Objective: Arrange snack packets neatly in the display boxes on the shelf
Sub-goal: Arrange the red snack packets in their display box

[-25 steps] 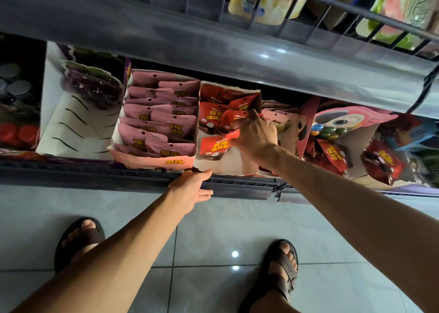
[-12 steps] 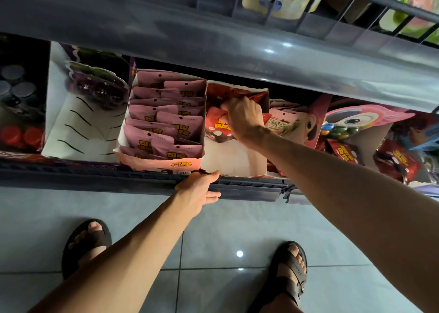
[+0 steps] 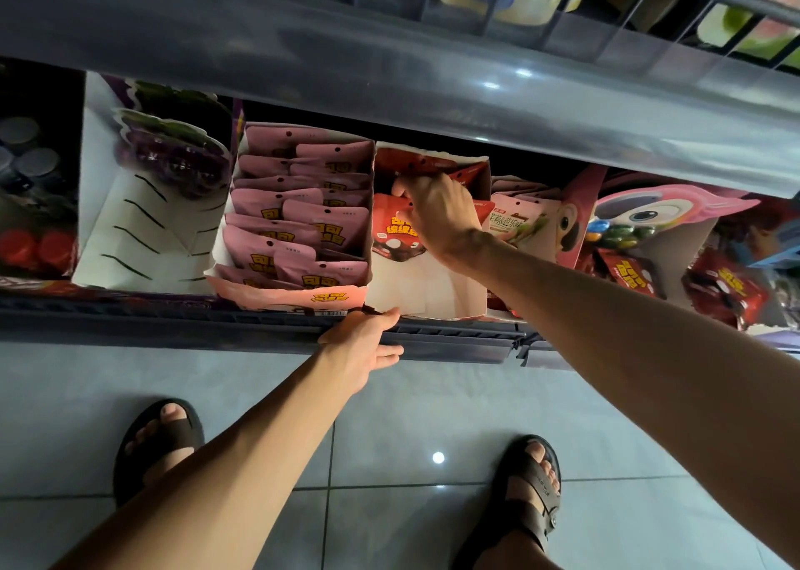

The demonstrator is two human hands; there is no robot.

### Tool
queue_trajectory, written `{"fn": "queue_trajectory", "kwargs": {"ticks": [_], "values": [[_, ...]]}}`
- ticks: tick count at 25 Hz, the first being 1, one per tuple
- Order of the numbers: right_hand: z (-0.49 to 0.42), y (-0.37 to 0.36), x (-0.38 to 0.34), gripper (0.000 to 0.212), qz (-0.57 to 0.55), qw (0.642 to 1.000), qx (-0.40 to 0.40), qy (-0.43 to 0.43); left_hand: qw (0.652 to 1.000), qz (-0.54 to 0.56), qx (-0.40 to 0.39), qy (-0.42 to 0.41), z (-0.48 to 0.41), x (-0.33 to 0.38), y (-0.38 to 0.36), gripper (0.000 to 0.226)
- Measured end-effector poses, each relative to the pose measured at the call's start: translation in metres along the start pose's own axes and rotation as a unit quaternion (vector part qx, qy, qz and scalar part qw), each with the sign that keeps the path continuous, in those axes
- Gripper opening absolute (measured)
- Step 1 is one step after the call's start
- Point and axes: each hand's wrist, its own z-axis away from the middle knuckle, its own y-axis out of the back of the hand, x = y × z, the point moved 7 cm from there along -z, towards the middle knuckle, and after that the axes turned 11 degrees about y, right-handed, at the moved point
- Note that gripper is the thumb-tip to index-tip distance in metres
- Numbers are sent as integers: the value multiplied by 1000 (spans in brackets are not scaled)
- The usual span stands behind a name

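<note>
A white display box (image 3: 426, 292) stands in the middle of the low shelf, with a few red snack packets (image 3: 391, 234) stacked at its back and its front half bare. My right hand (image 3: 437, 214) reaches deep into this box, fingers closed on the top edge of a red packet. My left hand (image 3: 361, 344) grips the front lower corner of the same box at the shelf's edge. To the left, a pink display box (image 3: 294, 296) is full of several pink packets (image 3: 298, 219) in neat rows.
A white box (image 3: 143, 240) with purple grape packets stands further left. Loose red packets (image 3: 718, 288) and a pink bird-shaped display (image 3: 658, 219) crowd the right. A grey upper shelf (image 3: 389, 63) overhangs everything. My sandalled feet stand on the tiled floor (image 3: 389, 418).
My right hand carried a red packet from the front of the white box to its back, among the other red packets. My left hand stayed at the box's front corner.
</note>
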Motion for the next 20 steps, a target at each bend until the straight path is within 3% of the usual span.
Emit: {"fn": "queue_trajectory", "kwargs": {"ticks": [2, 6, 11, 15, 20], "values": [[8, 23, 2, 25, -16, 999, 35, 24, 1000, 1, 0, 0, 2, 0, 1, 39], [57, 61, 30, 14, -60, 990, 122, 19, 1000, 18, -4, 11, 4, -1, 2, 34], [155, 19, 100, 32, -62, 981, -21, -185, 999, 19, -28, 28, 8, -2, -4, 12], [183, -16, 116, 61, -99, 960, -77, -252, 997, 41, -15, 67, 7, -5, -4, 5], [159, -25, 112, 39, 7, 967, -64, -245, 990, 80, -25, 117, 6, -8, -2, 8]]}}
